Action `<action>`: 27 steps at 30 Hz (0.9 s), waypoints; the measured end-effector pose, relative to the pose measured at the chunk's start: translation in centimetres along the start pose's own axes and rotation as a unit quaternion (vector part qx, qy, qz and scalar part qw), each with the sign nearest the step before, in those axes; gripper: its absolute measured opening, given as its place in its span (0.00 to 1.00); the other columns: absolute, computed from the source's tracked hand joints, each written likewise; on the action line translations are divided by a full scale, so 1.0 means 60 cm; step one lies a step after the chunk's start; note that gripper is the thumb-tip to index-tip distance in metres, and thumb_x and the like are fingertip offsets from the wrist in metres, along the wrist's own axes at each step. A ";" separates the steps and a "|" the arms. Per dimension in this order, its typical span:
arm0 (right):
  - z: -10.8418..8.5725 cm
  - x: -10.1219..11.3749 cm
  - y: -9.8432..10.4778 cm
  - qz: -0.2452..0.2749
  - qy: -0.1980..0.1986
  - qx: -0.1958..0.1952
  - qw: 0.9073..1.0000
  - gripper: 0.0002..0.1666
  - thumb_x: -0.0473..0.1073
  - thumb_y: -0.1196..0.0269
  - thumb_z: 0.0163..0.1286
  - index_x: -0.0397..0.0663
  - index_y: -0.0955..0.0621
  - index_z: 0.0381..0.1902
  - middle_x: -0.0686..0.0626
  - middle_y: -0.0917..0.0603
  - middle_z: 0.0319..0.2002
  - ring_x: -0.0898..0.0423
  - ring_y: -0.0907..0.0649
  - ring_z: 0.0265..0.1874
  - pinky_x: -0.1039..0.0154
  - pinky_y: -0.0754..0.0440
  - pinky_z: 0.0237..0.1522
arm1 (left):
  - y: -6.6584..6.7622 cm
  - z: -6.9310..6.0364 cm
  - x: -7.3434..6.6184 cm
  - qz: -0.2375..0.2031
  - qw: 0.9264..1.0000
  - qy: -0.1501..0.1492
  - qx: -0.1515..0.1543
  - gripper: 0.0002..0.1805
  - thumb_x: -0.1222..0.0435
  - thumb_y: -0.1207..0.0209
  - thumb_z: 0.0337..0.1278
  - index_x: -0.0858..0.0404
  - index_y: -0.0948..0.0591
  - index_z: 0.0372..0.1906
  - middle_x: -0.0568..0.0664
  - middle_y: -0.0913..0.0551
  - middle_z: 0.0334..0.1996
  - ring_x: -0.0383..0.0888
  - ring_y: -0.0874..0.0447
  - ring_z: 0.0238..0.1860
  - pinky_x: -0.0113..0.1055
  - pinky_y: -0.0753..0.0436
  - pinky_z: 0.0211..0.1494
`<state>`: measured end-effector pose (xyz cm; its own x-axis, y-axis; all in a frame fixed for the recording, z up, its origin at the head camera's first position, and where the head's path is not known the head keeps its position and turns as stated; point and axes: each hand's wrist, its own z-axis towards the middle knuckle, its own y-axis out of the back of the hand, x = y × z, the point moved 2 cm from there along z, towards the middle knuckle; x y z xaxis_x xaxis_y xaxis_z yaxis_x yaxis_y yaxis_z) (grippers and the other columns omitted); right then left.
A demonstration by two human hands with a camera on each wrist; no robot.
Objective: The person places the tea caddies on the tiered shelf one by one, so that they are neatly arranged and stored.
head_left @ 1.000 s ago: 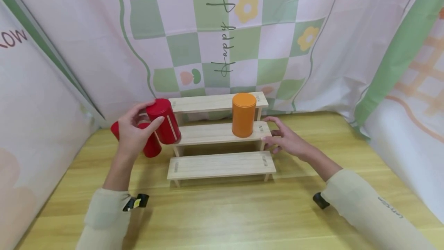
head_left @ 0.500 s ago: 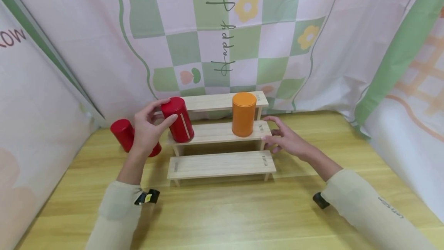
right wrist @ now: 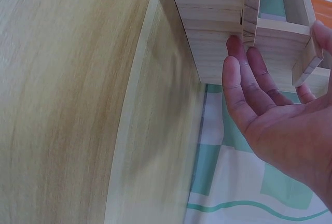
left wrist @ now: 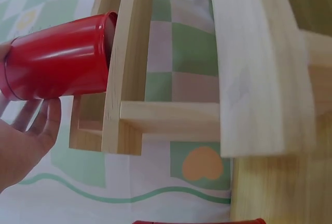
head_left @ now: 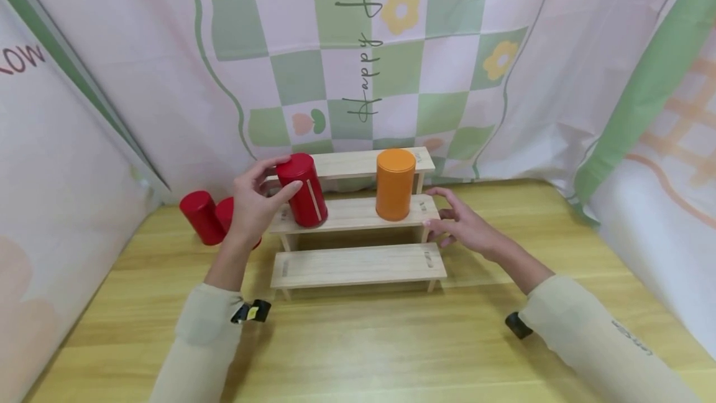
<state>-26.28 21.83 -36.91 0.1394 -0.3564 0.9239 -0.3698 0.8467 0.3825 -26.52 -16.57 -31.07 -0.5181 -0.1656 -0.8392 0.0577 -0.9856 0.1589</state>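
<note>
The left hand (head_left: 254,207) grips a red can (head_left: 304,194) by its upper part, thumb in front and fingers behind. This can leans slightly at the left part of the middle shelf (head_left: 352,213); in the left wrist view the red can (left wrist: 59,58) has its base against or just over the board, exact contact unclear. An orange can (head_left: 395,185) stands upright on the same shelf's right part. At that shelf's right end, the right hand (head_left: 464,226) touches the wooden rack; in the right wrist view the right hand (right wrist: 290,125) has loosely bent, spread fingers.
Two more red cans stand on the table at the left, one red can (head_left: 202,219) beside another red can (head_left: 225,211) partly behind the left hand. The rack's top shelf (head_left: 347,165) is behind, its bottom shelf (head_left: 358,266) in front. A patterned curtain (head_left: 291,36) hangs behind the rack.
The left hand has moved right with the red can, from the middle shelf's left end further inward along it, uncovering the leftmost red can. The right hand stays at the rack's right end.
</note>
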 end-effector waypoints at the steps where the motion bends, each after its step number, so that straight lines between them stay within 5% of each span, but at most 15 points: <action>1: 0.000 0.000 0.000 -0.001 0.001 0.000 1.000 0.43 0.42 0.40 0.79 0.47 0.50 0.80 0.35 0.19 0.47 0.43 0.14 0.44 0.45 0.12 0.43 | -0.001 0.001 -0.001 0.000 1.000 0.003 0.000 0.26 0.71 0.32 0.62 0.69 0.22 0.65 0.59 0.19 0.60 0.56 0.18 0.51 0.30 0.14 0.51; 8: 0.005 -0.004 0.002 -0.003 -0.004 -0.004 1.000 0.43 0.42 0.40 0.79 0.47 0.50 0.80 0.34 0.19 0.46 0.41 0.14 0.44 0.46 0.12 0.42 | -0.012 0.007 -0.005 0.012 1.000 0.002 0.004 0.27 0.70 0.31 0.61 0.68 0.21 0.65 0.58 0.19 0.61 0.49 0.20 0.54 0.32 0.15 0.53; 27: 0.003 -0.005 0.001 0.002 -0.006 -0.004 1.000 0.43 0.43 0.41 0.79 0.47 0.50 0.81 0.35 0.19 0.46 0.42 0.15 0.44 0.46 0.12 0.42 | -0.024 0.008 -0.002 0.015 0.999 0.002 0.034 0.28 0.72 0.31 0.60 0.67 0.21 0.66 0.58 0.20 0.62 0.49 0.21 0.55 0.33 0.17 0.53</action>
<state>-26.50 21.95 -37.18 0.1270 -0.3585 0.9248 -0.3634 0.8508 0.3797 -26.93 -15.12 -30.95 -0.5129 -0.1959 -0.8358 0.0157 -0.9756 0.2190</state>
